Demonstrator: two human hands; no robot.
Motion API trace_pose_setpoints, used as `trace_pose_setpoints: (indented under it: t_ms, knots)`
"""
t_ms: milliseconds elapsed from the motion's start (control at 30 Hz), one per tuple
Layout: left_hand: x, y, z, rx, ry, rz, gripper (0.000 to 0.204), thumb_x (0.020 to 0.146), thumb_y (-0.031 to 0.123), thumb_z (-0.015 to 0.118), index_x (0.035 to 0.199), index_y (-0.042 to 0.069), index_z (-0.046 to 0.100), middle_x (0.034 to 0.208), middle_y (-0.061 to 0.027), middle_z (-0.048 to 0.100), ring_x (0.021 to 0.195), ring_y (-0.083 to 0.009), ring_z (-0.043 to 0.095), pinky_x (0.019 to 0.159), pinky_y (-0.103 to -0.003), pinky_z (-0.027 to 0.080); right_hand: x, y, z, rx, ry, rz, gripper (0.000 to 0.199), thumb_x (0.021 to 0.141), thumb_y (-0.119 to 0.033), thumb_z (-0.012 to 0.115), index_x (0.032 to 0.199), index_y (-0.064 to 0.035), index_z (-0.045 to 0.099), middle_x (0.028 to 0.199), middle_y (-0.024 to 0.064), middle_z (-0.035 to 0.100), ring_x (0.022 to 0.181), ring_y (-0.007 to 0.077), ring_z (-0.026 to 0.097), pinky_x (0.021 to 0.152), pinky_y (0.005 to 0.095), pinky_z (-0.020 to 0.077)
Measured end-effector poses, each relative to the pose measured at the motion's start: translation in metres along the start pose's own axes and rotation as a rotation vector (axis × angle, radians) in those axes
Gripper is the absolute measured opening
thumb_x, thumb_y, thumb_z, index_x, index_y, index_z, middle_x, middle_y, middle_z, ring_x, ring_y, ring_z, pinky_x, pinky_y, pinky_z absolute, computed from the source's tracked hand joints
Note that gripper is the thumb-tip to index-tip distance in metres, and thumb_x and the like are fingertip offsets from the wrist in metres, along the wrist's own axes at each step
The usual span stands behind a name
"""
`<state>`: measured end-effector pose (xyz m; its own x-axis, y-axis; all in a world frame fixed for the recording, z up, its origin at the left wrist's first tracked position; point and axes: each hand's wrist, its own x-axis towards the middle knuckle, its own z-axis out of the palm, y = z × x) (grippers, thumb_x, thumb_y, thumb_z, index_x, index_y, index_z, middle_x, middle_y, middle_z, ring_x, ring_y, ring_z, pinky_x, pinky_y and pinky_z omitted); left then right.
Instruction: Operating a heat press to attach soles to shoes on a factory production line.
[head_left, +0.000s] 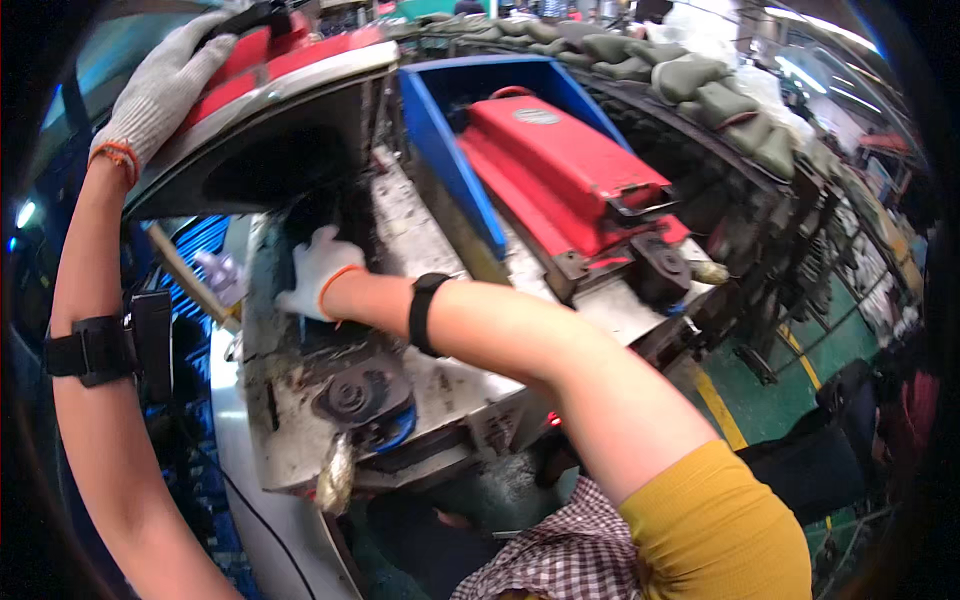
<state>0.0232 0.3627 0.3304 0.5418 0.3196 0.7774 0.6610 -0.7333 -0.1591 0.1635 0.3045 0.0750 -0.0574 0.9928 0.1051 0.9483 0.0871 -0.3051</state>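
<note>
At the upper left, my left hand [165, 95], in a white knit glove, grips the edge of a raised red cover [325, 55] with a pale rim. My right hand [325, 272], also gloved, reaches across into the dark recess of a metal machine bed [425, 235] below that cover. Its fingers look spread, with nothing seen in them; what the fingertips touch is hard to make out. Near my right wrist sits a dark round clamp-like fitting [355, 393], with a tape-wrapped handle [336, 475] sticking out below it.
Right of the recess, a second red cover [560, 150] lies lowered beside a blue panel [440, 135]. Another tape-wrapped handle [710, 272] juts out there. Olive padded pieces [690, 80] line a rack behind. A black cable [255, 510] hangs at the lower left.
</note>
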Motion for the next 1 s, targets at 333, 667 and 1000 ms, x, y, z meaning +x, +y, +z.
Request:
trace_pose_setpoints:
  t_ms: [333, 667, 1000]
  knots:
    - [-0.034, 0.07, 0.02, -0.266, -0.258, -0.112, 0.04, 0.106, 0.037, 0.057, 0.102, -0.002, 0.065, 0.088, -0.016, 0.065, 0.084, -0.0258, 0.062, 0.082, -0.039, 0.049, -0.192, 0.058, -0.015, 0.782, 0.409, -0.486, 0.029, 0.105, -0.033, 0.058, 0.106, -0.0057, 0.069, 0.09, 0.0111, 0.07, 0.084, 0.0317, 0.07, 0.078, 0.038, 0.0579]
    - [-0.146, 0.132, 0.049, -0.661, -1.127, -0.563, 0.04, 0.101, 0.042, 0.065, 0.086, 0.006, 0.073, 0.067, -0.0034, 0.066, 0.055, -0.0123, 0.062, 0.053, -0.029, 0.049, -0.269, -0.004, 0.105, 1.962, -0.876, -0.073, 0.051, 0.105, -0.042, 0.065, 0.145, -0.014, 0.05, 0.115, 0.0011, 0.062, 0.097, 0.0132, 0.065, 0.077, 0.0317, 0.0586]
    - [-0.158, 0.166, 0.056, -0.442, -1.039, -0.36, 0.058, 0.096, 0.062, 0.057, 0.104, 0.009, 0.08, 0.09, -0.0159, 0.076, 0.089, -0.0344, 0.074, 0.084, -0.041, 0.054, -0.242, -0.012, 0.093, 2.548, -0.968, 0.068, 0.038, 0.103, -0.023, 0.065, 0.137, -0.006, 0.061, 0.133, 0.0119, 0.068, 0.129, 0.0309, 0.063, 0.115, 0.0501, 0.0478]
